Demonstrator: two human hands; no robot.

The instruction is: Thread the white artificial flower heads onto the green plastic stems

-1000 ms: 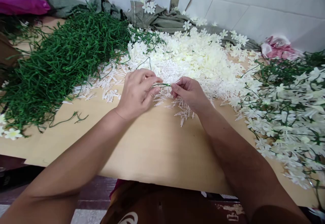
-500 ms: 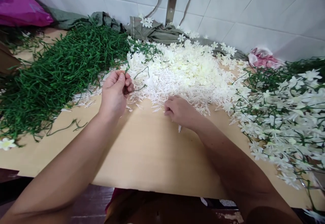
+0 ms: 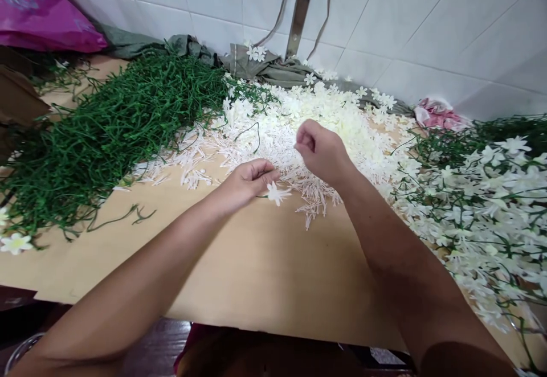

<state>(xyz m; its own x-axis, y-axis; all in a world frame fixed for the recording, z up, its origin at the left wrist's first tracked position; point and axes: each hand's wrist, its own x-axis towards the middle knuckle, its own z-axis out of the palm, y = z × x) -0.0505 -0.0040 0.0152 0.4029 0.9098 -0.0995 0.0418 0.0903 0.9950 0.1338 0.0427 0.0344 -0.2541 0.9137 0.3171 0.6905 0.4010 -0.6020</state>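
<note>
My left hand [image 3: 252,182] is closed in a pinch low over the front edge of the white pile. From its fingers sticks an artificial flower [image 3: 277,194] with white petals and a bit of green stem. To the right and a little higher, my right hand [image 3: 321,150] is curled shut above thin white stamen-like sticks [image 3: 314,197]; whatever its fingers hold is hidden. Behind both hands spreads a heap of loose white blossoms [image 3: 329,106]. One green stem [image 3: 257,138] lies on that heap, beyond my left hand.
A thick mound of green plastic stems [image 3: 128,121] covers the left. Flowers on stems [image 3: 478,212] are piled at the right. Brown cardboard [image 3: 256,274] covers the table. Against the tiled wall [image 3: 405,18] lie grey cloth [image 3: 282,72] and a pink bag [image 3: 43,15].
My left hand has come down and right, and a white flower now shows at its fingers where green stems were. My right hand has risen from the cardboard's edge over the white pile.
</note>
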